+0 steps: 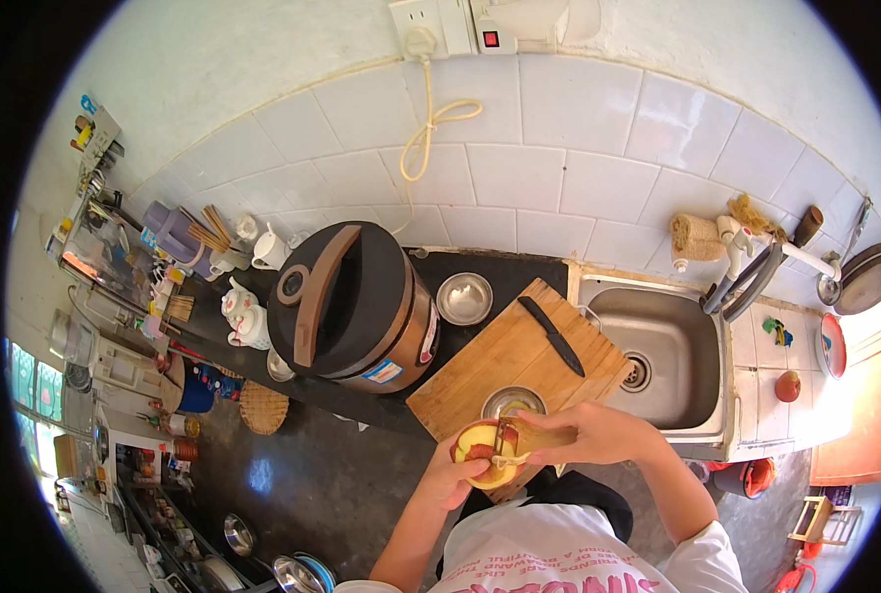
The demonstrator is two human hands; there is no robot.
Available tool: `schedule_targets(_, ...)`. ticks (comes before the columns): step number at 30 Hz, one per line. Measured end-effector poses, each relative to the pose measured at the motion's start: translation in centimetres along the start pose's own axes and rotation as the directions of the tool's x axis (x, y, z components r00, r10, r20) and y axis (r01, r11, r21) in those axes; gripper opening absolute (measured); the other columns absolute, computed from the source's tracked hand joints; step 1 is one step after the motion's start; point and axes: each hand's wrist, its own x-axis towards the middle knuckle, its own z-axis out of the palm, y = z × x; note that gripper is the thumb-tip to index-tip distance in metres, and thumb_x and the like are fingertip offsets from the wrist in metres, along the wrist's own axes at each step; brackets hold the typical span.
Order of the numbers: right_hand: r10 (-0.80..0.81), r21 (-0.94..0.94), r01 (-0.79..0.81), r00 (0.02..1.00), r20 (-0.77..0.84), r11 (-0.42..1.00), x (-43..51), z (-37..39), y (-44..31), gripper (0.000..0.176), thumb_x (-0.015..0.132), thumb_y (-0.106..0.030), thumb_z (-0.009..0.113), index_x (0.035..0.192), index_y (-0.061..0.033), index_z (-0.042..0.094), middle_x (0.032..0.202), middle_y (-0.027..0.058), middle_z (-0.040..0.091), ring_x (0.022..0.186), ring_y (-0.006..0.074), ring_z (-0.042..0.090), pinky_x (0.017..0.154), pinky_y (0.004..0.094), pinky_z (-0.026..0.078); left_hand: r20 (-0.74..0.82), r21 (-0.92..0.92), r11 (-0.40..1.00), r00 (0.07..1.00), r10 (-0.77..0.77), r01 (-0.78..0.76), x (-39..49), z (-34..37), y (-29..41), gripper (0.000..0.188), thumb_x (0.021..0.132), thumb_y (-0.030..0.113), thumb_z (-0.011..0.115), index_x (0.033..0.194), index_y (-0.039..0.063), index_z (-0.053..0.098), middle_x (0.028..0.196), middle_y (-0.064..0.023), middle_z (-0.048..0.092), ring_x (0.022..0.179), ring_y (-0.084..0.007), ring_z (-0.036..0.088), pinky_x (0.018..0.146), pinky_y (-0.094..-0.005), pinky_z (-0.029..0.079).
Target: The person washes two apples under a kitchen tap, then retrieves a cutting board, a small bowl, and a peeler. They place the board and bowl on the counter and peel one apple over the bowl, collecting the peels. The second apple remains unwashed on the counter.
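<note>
My left hand (448, 474) grips a partly peeled red apple (477, 448), its yellow flesh showing between strips of skin. In my right hand (596, 437) is a wooden-handled peeler (536, 437), its blade against the apple's side. A thin curl of peel (511, 460) hangs at the blade. Just beyond the apple, a small metal bowl (513, 401) with some peel inside stands on the wooden cutting board (477, 356). A black knife (553, 337) lies across the board's far right part.
A large rice cooker (351, 307) stands left of the board, near a metal bowl (465, 299). To the right is a steel sink (662, 348) with a faucet (733, 252). Another apple (788, 386) rests on the tiled ledge. A teapot (247, 319) sits farther left.
</note>
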Motion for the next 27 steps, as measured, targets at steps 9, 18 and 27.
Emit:
schedule_targets(9, 0.093, -0.024, -0.094, 0.995, -0.042, 0.995, -0.4, 0.5, -0.4, 0.061, 0.077, -0.045, 0.059, 0.126, -0.01, 0.046, 0.056, 0.0153, 0.046, 0.053, 0.0192, 0.045, 0.058, 0.0319, 0.041, 0.102, -0.089, 0.994, 0.994, -0.05, 0.059, 0.1, -0.5, 0.2, 0.06, 0.072, 0.015, 0.066, 0.122, -0.003, 0.038, 0.113, -0.0174, 0.052, 0.098, -0.0308, 0.056, 0.076, -0.0454, 0.052)
schedule_targets(18, 0.111, -0.002, -0.112, 0.992, -0.057, 0.994, -0.8, 1.1, -0.8, 0.063, 0.077, -0.047, 0.058, 0.127, -0.0108, 0.044, 0.06, 0.0177, 0.051, 0.057, 0.0252, 0.05, 0.062, 0.0337, 0.043, 0.15, -0.342, 0.926, 0.982, -0.118, 0.163, 0.3, -2.2, -0.2, 0.051, 0.079, 0.016, 0.058, 0.124, 0.002, 0.038, 0.118, -0.0153, 0.049, 0.104, -0.0292, 0.053, 0.076, -0.0481, 0.051)
schedule_targets(27, 0.248, 0.007, -0.248, 0.962, -0.115, 0.969, -0.4, 1.4, -1.9, 0.069, 0.079, -0.047, 0.054, 0.127, 0.0006, 0.04, 0.053, 0.0161, 0.047, 0.051, 0.022, 0.047, 0.057, 0.0334, 0.042, 0.002, -0.156, 0.987, 1.0, -0.031, 0.031, 1.2, -0.7, -0.3, 0.044, 0.084, 0.02, 0.053, 0.123, 0.005, 0.04, 0.118, -0.0132, 0.05, 0.104, -0.0281, 0.053, 0.081, -0.0469, 0.049)
